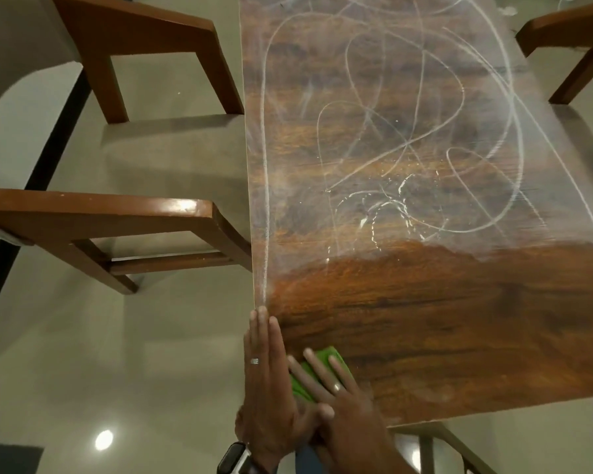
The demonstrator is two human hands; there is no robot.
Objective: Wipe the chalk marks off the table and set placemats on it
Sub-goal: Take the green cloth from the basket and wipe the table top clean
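Green folded cloth (317, 372) is pressed flat (for wiping) by the right hand (343, 401), fingers straight; the left hand (269, 374), open-gripped, braces the brown wooden tabletop (459, 319) beside it.

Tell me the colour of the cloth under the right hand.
Bright green cloth, seen in the head view, beneath the right hand.

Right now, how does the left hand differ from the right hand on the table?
The left hand lies flat along the table's left edge, fingers straight and together; the right hand spreads its fingers. The left hand touches bare wood at the edge; the right hand presses on the green cloth. A watch shows at the left wrist, none at the right. Both are open and wear a ring.
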